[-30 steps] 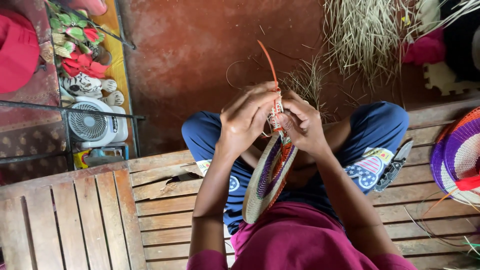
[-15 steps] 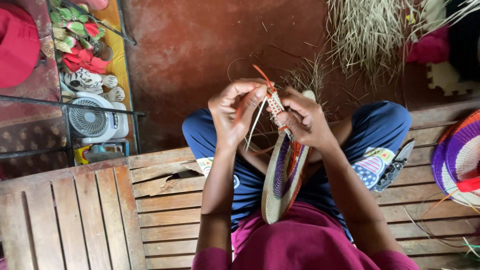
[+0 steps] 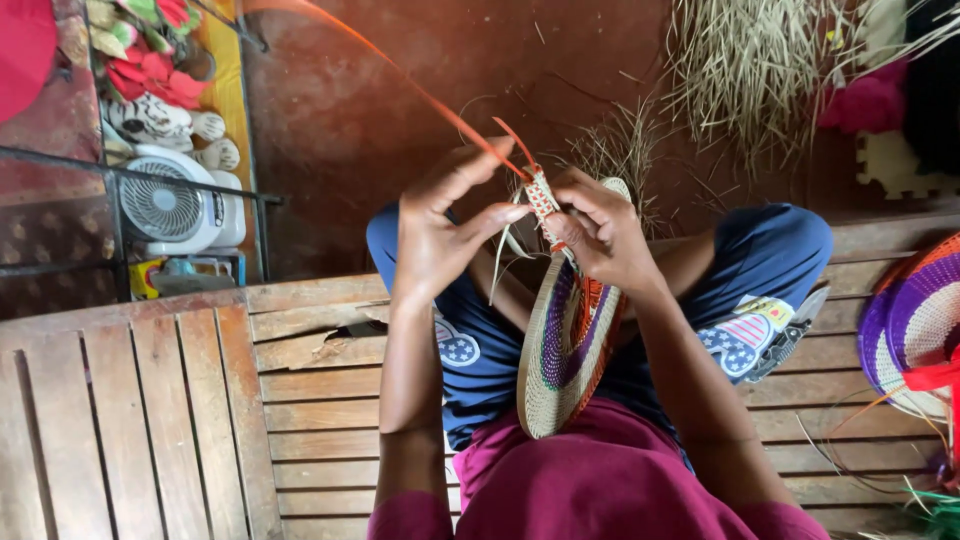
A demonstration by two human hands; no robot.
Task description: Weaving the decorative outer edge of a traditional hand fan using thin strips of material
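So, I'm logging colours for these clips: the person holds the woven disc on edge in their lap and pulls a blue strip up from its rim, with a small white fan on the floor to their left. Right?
Not quite: the strip is orange, not blue, as the head view shows. The left hand pulls it up from the rim of the woven disc, which the right hand steadies on edge in the lap. The white fan does stand on the floor to the left.

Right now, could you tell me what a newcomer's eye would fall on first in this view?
At the centre, the left hand and right hand work together at the rim of a round woven basket piece held on edge over the lap. A long orange strip runs from the hands up to the upper left. A small white fan stands at the left beyond the wooden slat platform, and a purple and orange woven piece lies at the right edge.
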